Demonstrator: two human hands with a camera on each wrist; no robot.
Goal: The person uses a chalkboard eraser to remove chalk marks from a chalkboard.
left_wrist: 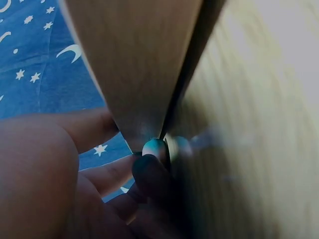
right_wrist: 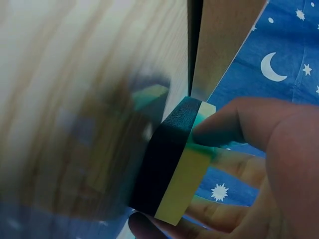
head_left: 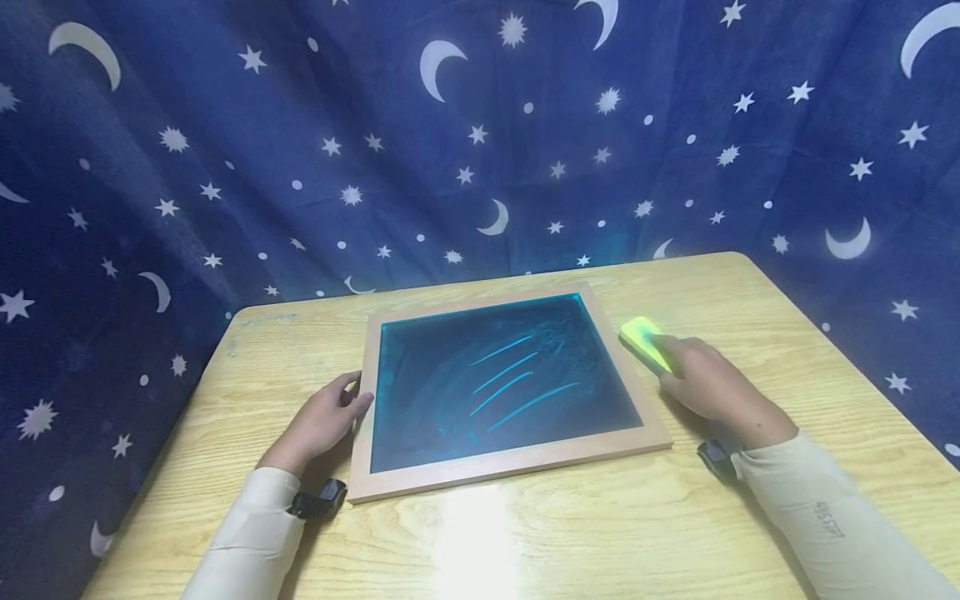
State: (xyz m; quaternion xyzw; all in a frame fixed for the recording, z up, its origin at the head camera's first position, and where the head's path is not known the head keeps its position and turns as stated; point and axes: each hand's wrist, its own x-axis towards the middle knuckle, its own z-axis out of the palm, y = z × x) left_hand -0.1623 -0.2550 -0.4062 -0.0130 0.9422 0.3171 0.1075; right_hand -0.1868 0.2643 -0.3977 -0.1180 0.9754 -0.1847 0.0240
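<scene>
A small blackboard (head_left: 420,383) in a light wooden frame lies flat on the table, with several blue chalk strokes across its middle and smudges around them. At its left side my left hand (head_left: 322,421) holds the frame's edge, thumb at the top and fingers at the side. In the left wrist view these fingers (left_wrist: 109,172) meet the wooden frame (left_wrist: 134,59). Just right of the board, my right hand (head_left: 705,379) grips a chalkboard eraser (head_left: 643,337) with a yellow back and a dark felt side. The right wrist view shows the eraser (right_wrist: 172,164) close over the table, felt facing it.
The table (head_left: 600,525) is light wood with rounded back corners. Faint blue chalk dust (head_left: 258,325) marks its back left. Dark blue curtains (head_left: 390,150) with moons and stars hang behind and at both sides. Each wrist wears a black camera strap.
</scene>
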